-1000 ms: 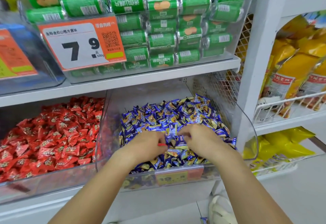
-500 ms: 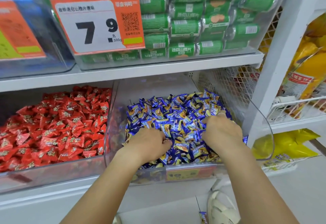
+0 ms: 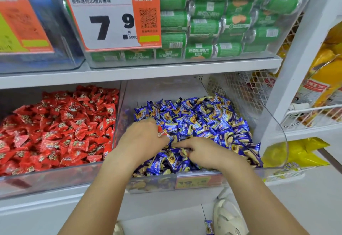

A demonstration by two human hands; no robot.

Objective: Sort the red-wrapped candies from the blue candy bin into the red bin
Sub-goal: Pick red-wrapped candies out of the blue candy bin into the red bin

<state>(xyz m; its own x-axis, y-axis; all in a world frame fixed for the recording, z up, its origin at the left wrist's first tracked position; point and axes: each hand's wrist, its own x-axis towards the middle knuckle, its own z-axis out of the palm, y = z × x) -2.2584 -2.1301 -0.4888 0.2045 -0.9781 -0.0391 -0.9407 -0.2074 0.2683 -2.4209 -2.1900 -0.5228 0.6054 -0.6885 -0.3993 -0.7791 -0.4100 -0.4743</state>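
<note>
The left hand [image 3: 142,140] curls its fingers around a red candy [image 3: 161,133], a glossy red wrapper with a small printed motif that peeks out between thumb and fingertips. The right hand [image 3: 201,152], just beside it, digs into the blue candies [image 3: 203,122] with fingers bent down among the wrappers; whether they grip anything cannot be told. Both hands work over the front of the blue bin [image 3: 273,134], a clear plastic tub heaped with blue-and-gold wrapped sweets, so the red candy sits above that heap, near the bin's left wall. Touching that wall on the left stands the red bin [image 3: 55,181], also clear, piled with matching red candies [image 3: 59,127]. A shelf [image 3: 166,72] overhangs both bins, carrying green packs [image 3: 212,27] behind a price tag [image 3: 111,20] reading 7.9. Yellow bags [image 3: 325,79] fill wire racks on the right. One blue candy [image 3: 209,227] lies on the floor beside a pale sandal [image 3: 227,216].
</note>
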